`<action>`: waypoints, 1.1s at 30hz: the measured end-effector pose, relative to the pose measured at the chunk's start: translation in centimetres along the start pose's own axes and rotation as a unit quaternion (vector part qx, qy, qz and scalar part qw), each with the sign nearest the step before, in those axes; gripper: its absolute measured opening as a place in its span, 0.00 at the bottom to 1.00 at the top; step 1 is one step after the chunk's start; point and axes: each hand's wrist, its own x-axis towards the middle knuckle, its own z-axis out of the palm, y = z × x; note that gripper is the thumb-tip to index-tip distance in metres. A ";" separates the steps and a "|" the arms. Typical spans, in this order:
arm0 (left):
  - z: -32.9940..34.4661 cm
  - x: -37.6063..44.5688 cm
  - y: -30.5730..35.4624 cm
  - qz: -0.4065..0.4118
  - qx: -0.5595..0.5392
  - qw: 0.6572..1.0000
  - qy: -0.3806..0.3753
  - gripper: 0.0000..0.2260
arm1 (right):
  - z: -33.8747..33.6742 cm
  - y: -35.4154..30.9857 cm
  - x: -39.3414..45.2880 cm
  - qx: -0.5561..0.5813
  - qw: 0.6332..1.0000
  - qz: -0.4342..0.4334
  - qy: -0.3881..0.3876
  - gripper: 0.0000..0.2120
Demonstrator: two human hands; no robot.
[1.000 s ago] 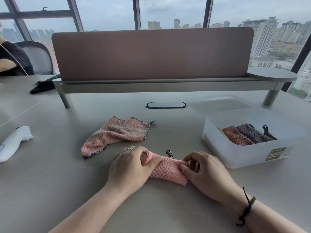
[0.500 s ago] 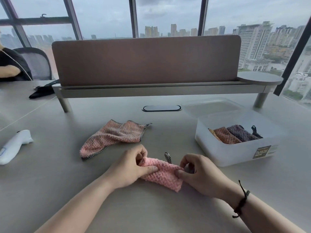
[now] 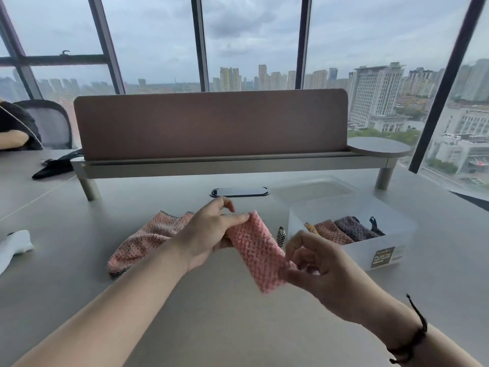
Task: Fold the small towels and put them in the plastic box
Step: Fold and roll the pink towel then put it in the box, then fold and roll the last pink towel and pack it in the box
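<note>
Pinched at both ends, the folded pink towel (image 3: pixel 258 251) hangs in the air between the person's two hands, above the grey desk (image 3: pixel 211 327) and just left of the plastic box (image 3: pixel 352 234). The left hand (image 3: pixel 209 234) grips the towel's far upper end, thumb and forefinger closed on its top corner with the other fingers curled loosely above. The right hand (image 3: pixel 320 271) holds the near lower end, thumb under the cloth and fingers curled over its edge. From the left grip the towel slopes down and toward the camera to the right grip, so its long body spans the gap between the hands. A black-and-white hanging loop (image 3: pixel 281 235) sticks out from behind the towel, on the side facing the box.

The plastic box is translucent and open, with a dark label (image 3: pixel 386 256) on its front wall. Inside it stand folded towels in a row: an orange one (image 3: pixel 328 231) and a purple one (image 3: pixel 354 229), with a yellowish edge to their left that is hard to make out. The box's lid (image 3: pixel 315 188) lies flat just behind the box. Well to the left of the box, partly hidden by the left hand, an unfolded pink towel (image 3: pixel 148 239) lies crumpled on the desk. Farther left still, a white object (image 3: pixel 13 247) sits at the frame's edge.
</note>
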 end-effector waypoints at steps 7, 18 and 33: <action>7.0 6.6 5.4 0.143 0.234 0.959 -0.066 0.10 | -8.5 0.4 1.1 -0.077 0.991 0.034 0.108 0.10; 15.1 13.3 5.2 0.093 0.739 0.640 -0.190 0.17 | -11.6 3.5 5.7 -0.268 0.936 0.210 -0.087 0.07; 17.0 14.7 0.6 0.062 0.842 0.498 -0.197 0.07 | -10.4 4.6 8.8 -0.435 0.825 0.215 -0.291 0.14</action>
